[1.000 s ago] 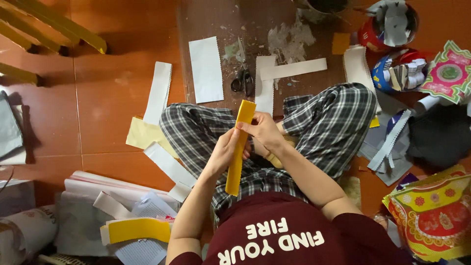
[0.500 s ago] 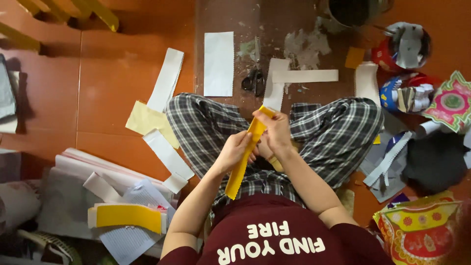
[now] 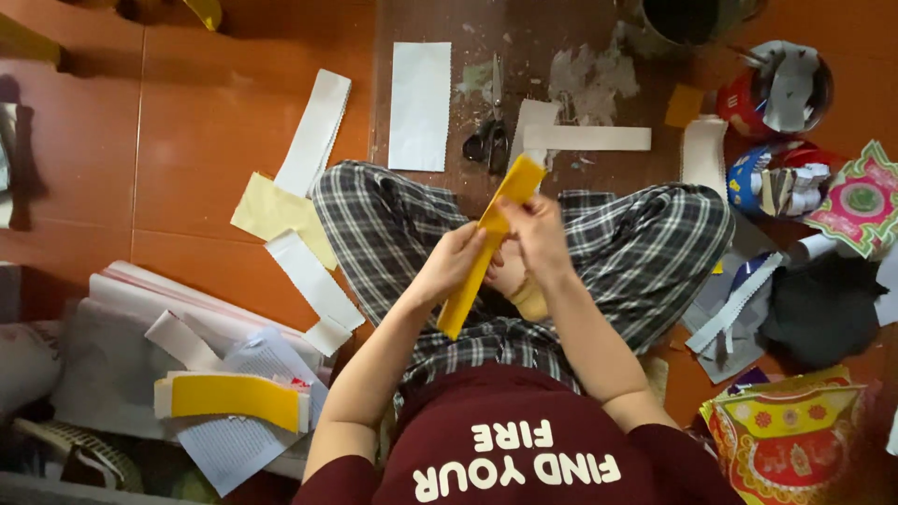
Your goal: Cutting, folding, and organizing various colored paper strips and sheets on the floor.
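Yellow paper strip (image 3: 486,245) slants across the frame's centre above the lap, held taut for handling: left hand (image 3: 451,266) fingers clamped at its middle, right hand (image 3: 535,234) fingers pinching the upper part. Scissors (image 3: 490,140) lie on the floor above, within reach.

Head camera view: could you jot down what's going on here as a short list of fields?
Setting: person sitting cross-legged on an orange tiled floor
Left hand: grips the yellow paper strip near its middle
Right hand: pinches the strip nearer its upper end
Strip: long, tilted, held over the lap
Ahead of the knees: scissors, white paper pieces
Person's left: stack of paper with a yellow strip on top
Person's right: colourful cans, patterned paper
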